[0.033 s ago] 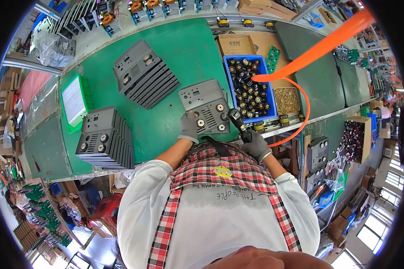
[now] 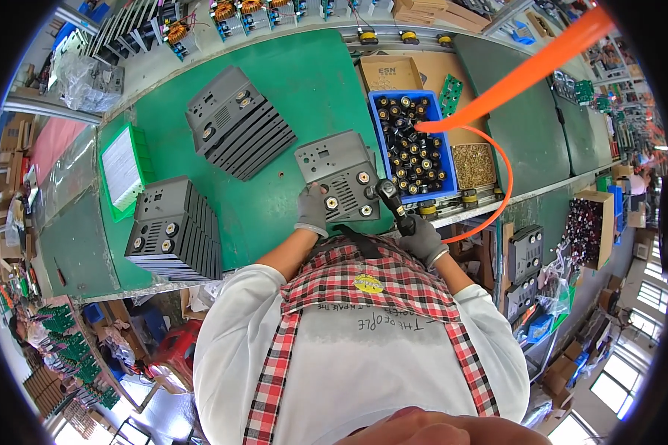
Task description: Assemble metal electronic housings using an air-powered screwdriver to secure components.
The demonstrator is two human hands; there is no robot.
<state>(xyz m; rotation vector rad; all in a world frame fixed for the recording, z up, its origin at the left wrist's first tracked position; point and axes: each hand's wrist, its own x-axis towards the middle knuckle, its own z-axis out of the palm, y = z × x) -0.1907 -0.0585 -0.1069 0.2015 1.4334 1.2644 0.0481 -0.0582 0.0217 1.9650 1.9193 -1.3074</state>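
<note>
A grey metal panel with cutouts, vent slots and brass-centred round connectors lies on the green work surface in front of me. My left hand, in a grey glove, grips its left edge, the thumb and fingers near a connector. My gloved right hand is closed around the handle of a black air ratchet wrench. The wrench's head is at the panel's right side, over a connector there; the exact contact is hidden. Right of the panel stands a blue bin full of black connectors with brass centres.
Stacks of similar panels stand at the back and left. Beside them is a green tray with white sheets. An orange air hose crosses the right side. Small brass parts fill a box beyond the blue bin.
</note>
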